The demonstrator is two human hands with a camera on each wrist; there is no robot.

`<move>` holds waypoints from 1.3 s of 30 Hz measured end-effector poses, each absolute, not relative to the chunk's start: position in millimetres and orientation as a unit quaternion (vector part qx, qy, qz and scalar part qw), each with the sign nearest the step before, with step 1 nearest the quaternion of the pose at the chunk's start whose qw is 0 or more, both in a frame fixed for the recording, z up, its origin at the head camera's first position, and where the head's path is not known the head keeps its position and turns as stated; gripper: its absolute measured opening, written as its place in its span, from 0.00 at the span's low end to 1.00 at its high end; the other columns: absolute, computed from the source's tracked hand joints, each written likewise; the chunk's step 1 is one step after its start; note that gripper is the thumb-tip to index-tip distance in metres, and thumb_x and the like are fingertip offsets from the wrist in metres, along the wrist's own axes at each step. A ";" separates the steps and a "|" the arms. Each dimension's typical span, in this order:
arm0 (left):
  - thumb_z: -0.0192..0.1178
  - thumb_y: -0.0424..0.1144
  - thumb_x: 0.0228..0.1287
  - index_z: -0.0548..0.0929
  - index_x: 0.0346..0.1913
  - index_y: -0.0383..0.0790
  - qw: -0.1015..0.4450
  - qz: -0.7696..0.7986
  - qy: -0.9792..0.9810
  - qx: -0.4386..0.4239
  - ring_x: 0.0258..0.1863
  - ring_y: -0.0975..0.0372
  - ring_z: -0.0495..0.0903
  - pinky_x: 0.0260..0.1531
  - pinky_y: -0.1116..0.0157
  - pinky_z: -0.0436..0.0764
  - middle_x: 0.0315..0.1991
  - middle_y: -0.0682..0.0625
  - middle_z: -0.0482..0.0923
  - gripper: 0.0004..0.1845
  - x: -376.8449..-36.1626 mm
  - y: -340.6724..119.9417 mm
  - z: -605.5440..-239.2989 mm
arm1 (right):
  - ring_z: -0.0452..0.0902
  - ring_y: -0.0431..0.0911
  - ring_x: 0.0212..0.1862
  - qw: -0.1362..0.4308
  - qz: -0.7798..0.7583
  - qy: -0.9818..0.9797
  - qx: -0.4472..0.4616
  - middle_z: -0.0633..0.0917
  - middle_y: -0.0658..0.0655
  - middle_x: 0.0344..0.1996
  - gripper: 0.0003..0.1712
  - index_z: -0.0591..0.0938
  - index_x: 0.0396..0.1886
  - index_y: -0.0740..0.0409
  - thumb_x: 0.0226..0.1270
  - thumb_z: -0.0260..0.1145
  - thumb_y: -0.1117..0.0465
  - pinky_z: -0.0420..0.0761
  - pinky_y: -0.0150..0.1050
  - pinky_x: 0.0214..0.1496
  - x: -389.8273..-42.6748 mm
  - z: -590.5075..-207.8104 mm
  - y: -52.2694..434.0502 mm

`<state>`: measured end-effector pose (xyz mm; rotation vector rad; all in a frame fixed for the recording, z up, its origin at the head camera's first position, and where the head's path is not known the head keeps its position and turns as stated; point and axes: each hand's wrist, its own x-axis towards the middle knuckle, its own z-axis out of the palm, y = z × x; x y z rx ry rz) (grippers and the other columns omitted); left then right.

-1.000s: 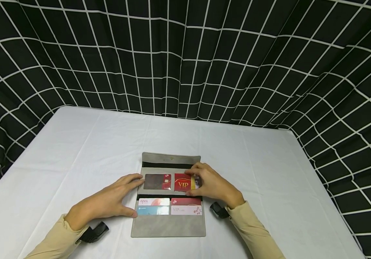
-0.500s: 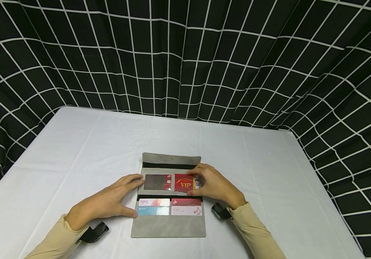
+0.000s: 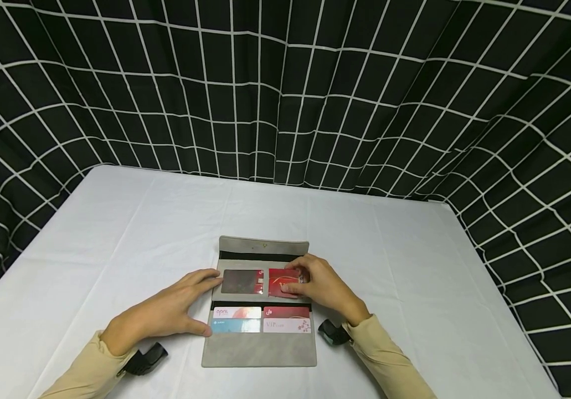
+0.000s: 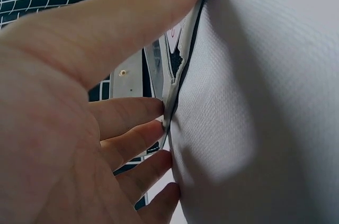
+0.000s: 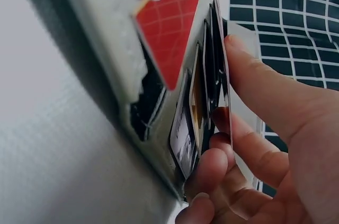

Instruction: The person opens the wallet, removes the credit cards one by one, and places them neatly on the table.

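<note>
A grey wallet lies unfolded on the white table with cards in its slots. My right hand pinches a red card at the upper right slots, thumb on its face and fingers behind. The right wrist view shows this card edge-on, with several other cards fanned beside it in the slots. My left hand rests along the wallet's left edge, fingers extended and thumb at the lower part of that edge. To the left of the red card is a dark window pocket with a red-ended card in it.
Lower on the wallet sit a white-and-pink card, a blue card, a red card and a pale flowered card. The wallet's flap stands at the far side. A black grid-patterned curtain surrounds the table.
My right thumb has slid left across the red card's face, and now covers its VIP lettering. The yellow card edge at its right is hidden. My left hand has stayed put.
</note>
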<state>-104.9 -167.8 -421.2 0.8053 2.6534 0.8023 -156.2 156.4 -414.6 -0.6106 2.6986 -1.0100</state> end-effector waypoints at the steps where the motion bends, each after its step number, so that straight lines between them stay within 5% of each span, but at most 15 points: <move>1: 0.75 0.57 0.47 0.67 0.72 0.34 0.127 0.275 0.912 0.276 0.73 0.46 0.62 0.66 0.43 0.69 0.74 0.41 0.60 0.52 -104.8 -167.7 -421.5 | 0.69 0.42 0.33 0.103 -0.346 0.911 -0.200 0.78 0.50 0.29 0.23 0.85 0.49 0.59 0.55 0.77 0.54 0.69 0.30 0.33 -155.9 -414.4 156.4; 24: 0.74 0.58 0.47 0.67 0.72 0.35 0.126 0.277 0.912 0.275 0.72 0.46 0.63 0.66 0.44 0.70 0.73 0.42 0.61 0.52 -105.3 -168.3 -422.5 | 0.76 0.42 0.25 0.146 -0.392 0.895 -0.154 0.81 0.55 0.31 0.21 0.83 0.51 0.60 0.57 0.76 0.62 0.76 0.31 0.27 -156.7 -403.0 177.0; 39: 0.74 0.58 0.47 0.67 0.72 0.36 0.121 0.271 0.913 0.280 0.72 0.47 0.63 0.66 0.44 0.70 0.73 0.43 0.62 0.51 -105.2 -168.9 -422.3 | 0.86 0.51 0.28 0.074 -0.452 0.883 -0.106 0.85 0.70 0.47 0.24 0.80 0.58 0.60 0.62 0.71 0.65 0.87 0.37 0.31 -163.8 -384.2 210.8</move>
